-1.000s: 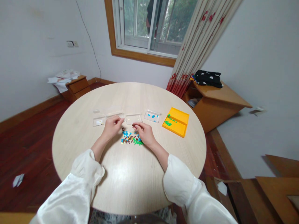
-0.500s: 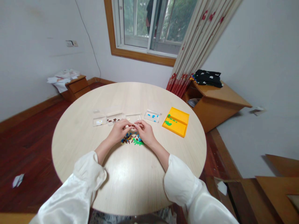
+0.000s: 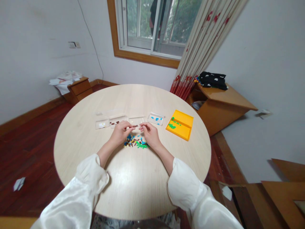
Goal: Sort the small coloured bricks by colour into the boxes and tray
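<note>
Fingers of the left hand [image 3: 122, 132] pinch one end of a small brown piece [image 3: 134, 126]; the right hand [image 3: 149, 133] has its fingers curled close, just beside the other end, though whether they touch it is too small to tell. The piece is held above the pile of small pieces [image 3: 135, 142], probably lifted clear for sorting. Its long axis runs left to right, roughly level. Behind the pile on the table [image 3: 133, 178] stand clear trays [image 3: 136, 120] and, to their right, a yellow tray [image 3: 181, 124].

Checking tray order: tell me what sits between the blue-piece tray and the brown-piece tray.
One clear tray, seemingly empty, sits between the blue-piece tray and brown-piece tray, per the head view.
</note>
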A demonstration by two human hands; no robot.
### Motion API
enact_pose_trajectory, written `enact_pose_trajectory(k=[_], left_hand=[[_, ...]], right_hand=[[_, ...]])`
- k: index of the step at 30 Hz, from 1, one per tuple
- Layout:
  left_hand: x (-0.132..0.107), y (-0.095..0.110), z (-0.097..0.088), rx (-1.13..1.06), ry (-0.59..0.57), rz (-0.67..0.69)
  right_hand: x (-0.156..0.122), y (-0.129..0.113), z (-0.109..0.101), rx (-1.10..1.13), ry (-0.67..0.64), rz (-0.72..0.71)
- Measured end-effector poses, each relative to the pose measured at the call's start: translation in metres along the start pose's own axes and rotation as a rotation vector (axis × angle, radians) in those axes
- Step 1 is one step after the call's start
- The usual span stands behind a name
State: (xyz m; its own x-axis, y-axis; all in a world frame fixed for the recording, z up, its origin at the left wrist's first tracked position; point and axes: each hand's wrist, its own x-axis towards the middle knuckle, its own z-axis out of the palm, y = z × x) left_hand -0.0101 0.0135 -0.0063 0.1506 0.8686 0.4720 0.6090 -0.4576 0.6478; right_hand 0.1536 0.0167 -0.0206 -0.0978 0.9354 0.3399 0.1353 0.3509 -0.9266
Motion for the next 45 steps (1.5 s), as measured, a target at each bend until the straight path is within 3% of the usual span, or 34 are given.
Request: enact_pose_trajectory(k=[7, 13, 26, 35, 38, 45], left_hand=[[0.008, -0.036, -0.018, 0.219, 0.248, -0.231], [0.011, -0.059, -0.027, 0.389, 0.240, -0.334], [0.012, -0.068, -0.023, 0.421, 0.161, -0.342], [0.015, -0.062, -0.023, 0.365, 0.260, -0.332], [0.014, -0.052, -0.023, 0.300, 0.184, -0.265], [0.008, -0.040, -0.019, 0.257, -0.201, -0.006]], right_hand=[[-0.003, -0.001, -0.001, -0.053, -0.018, -0.017], [-0.006, -0.006, -0.001, -0.108, -0.049, -0.048], [-0.008, -0.001, 0.002, -0.151, -0.097, -0.068], [-0.009, 0.003, 0.002, -0.388, -0.214, -0.210], [-0.008, 0.003, 0.000, -0.416, -0.227, -0.227], [-0.007, 0.006, -0.002, -0.428, -0.225, -0.244]])
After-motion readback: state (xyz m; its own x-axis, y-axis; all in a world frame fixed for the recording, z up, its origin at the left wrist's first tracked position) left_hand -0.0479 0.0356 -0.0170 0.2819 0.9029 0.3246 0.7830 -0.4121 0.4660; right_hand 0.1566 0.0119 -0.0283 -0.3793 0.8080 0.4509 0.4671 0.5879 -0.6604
